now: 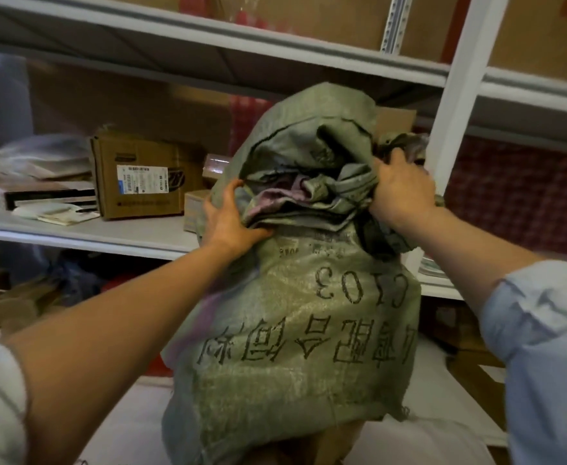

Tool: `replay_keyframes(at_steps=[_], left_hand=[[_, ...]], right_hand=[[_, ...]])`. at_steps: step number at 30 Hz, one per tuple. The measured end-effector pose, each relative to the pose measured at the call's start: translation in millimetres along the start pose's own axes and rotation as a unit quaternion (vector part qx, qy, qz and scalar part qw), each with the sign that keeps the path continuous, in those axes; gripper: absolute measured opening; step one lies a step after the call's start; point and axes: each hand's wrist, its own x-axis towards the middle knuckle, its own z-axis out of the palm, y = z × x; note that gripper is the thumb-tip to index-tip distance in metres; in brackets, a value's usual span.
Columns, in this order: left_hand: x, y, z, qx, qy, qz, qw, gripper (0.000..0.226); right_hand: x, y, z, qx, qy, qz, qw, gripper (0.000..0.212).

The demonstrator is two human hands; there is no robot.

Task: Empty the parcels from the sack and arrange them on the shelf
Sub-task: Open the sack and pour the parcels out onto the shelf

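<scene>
One green woven plastic sack (pixel 295 313) with black printed characters stood upright before the grey metal shelf (pixel 134 234), where one labelled brown cardboard box (pixel 141 177) sat. Two hands gripped its bunched mouth: the left hand (pixel 230 218) and right hand (pixel 401 189) each had fingers clamped on folded fabric.

The green woven sack (pixel 295 297) stood upright before the shelf (pixel 114 234), bulging, its black printed characters upside down and its crumpled mouth bunched at the top. On the shelf lay a labelled cardboard box (pixel 141 177), flat parcels (pixel 40 193) beside it.
</scene>
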Motion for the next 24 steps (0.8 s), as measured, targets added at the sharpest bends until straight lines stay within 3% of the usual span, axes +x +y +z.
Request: replay_keyframes(at_steps=[2, 5, 8, 11, 13, 15, 19, 24], left_hand=[[4, -6, -4, -0.005, -0.040, 0.010, 0.999, 0.095], [8, -2, -12, -0.016, -0.114, 0.002, 0.993, 0.075], [7, 10, -16, -0.048, -0.156, -0.035, 0.986, 0.057], [7, 29, -16, -0.156, -0.122, -0.065, 0.978, 0.044], [12, 50, -16, -0.245, -0.079, -0.056, 0.965, 0.042], [19, 78, -21, -0.303, -0.062, -0.022, 0.951, 0.044], [38, 141, -42, -0.421, -0.064, 0.037, 0.904, 0.040], [49, 182, -58, -0.499, -0.036, 0.086, 0.861, 0.031]], right_hand=[[-2, -3, -1, -0.034, -0.031, -0.055, 0.997, 0.074], [-3, -5, -8, -0.033, -0.162, -0.076, 0.983, 0.110], [-4, -7, -16, 0.054, -0.288, -0.068, 0.954, 0.135], [-7, -5, -20, 0.186, -0.328, -0.113, 0.919, 0.138], [-5, -12, -14, 0.277, -0.278, -0.117, 0.912, 0.136], [2, -20, -7, 0.356, -0.163, -0.118, 0.912, 0.138], [25, -17, -21, 0.454, 0.034, -0.126, 0.881, 0.122], [50, -15, -72, 0.313, 0.198, -0.042, 0.928, 0.110]])
